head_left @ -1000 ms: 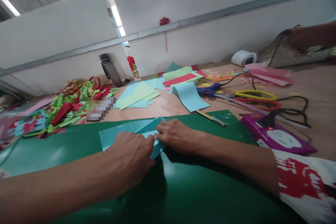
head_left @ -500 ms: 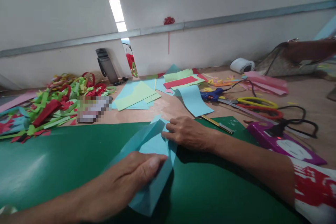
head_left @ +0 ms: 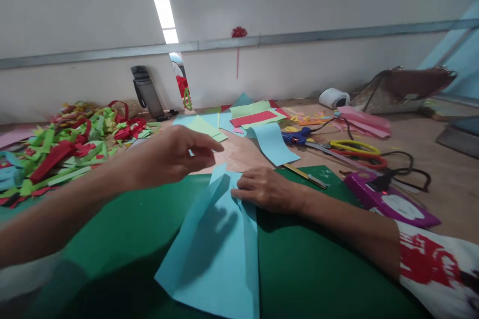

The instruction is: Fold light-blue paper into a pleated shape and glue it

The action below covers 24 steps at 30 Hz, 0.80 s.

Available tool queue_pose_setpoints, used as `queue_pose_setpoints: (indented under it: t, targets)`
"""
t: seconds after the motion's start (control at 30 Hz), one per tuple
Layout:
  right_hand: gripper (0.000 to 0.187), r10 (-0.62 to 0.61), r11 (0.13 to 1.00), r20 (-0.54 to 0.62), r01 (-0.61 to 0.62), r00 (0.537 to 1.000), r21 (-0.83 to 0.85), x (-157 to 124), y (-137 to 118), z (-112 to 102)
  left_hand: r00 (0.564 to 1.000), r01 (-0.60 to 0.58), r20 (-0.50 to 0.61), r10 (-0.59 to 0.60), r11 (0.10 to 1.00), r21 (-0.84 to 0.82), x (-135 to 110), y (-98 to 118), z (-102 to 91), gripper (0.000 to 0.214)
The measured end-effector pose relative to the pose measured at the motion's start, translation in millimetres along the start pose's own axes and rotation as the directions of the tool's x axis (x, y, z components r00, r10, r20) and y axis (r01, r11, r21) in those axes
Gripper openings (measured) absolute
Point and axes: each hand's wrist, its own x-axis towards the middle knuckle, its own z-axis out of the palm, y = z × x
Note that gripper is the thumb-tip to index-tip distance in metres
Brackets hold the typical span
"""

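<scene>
A large folded sheet of light blue paper (head_left: 220, 254) lies on the green mat (head_left: 299, 264), its side edges partly raised and its lower end towards me. My right hand (head_left: 267, 189) is closed on the paper's far right edge, fingers bent over a crease there. My left hand (head_left: 170, 154) is in the air above and left of the sheet's far end, its fingers loosely curved and apart with nothing between them. Its shadow falls on the paper. Beyond my right hand are a curved blue strip (head_left: 273, 144) and a yellow cutter (head_left: 305, 175).
Scissors with yellow and orange handles (head_left: 355, 148), a blue glue gun (head_left: 297, 135) and a purple power strip (head_left: 391, 202) lie at right. Colourful paper scraps (head_left: 75, 144) are heaped at left. A grey bottle (head_left: 147, 92) stands by the wall; a handbag (head_left: 404, 89) sits at far right.
My left hand has let go of the blue paper and lifted up and away from me. The sheet now lies more spread out towards me. My right hand keeps its hold.
</scene>
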Motion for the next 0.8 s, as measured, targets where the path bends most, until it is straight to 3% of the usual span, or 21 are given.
queue_pose_setpoints:
  t: [0.03,0.17,0.37,0.57,0.8]
  targets:
    - [0.027,-0.001,1.0,-0.011,0.002,1.0,0.01,0,0,0,0.999,-0.033,-0.009,0.033,0.999,-0.007,12,-8,3.3,0.026]
    - [0.029,0.046,0.996,-0.054,-0.042,0.997,0.076,2,0,5,0.961,-0.208,0.165,0.221,0.974,-0.094,45,-33,36.8,0.035]
    - [0.023,0.264,0.938,-0.038,-0.247,0.964,0.243,3,-4,10,0.933,-0.14,0.3,0.197,0.969,-0.202,53,-50,73.2,0.025]
    - [0.017,0.475,0.807,0.097,-0.477,0.874,0.347,-2,-20,-6,0.927,-0.173,0.287,0.242,0.953,-0.247,57,-62,88.5,0.018]
    - [0.017,0.551,0.647,0.314,-0.634,0.773,0.423,-4,-34,-33,0.904,-0.226,0.293,0.312,0.929,-0.293,57,-62,91.1,0.011]
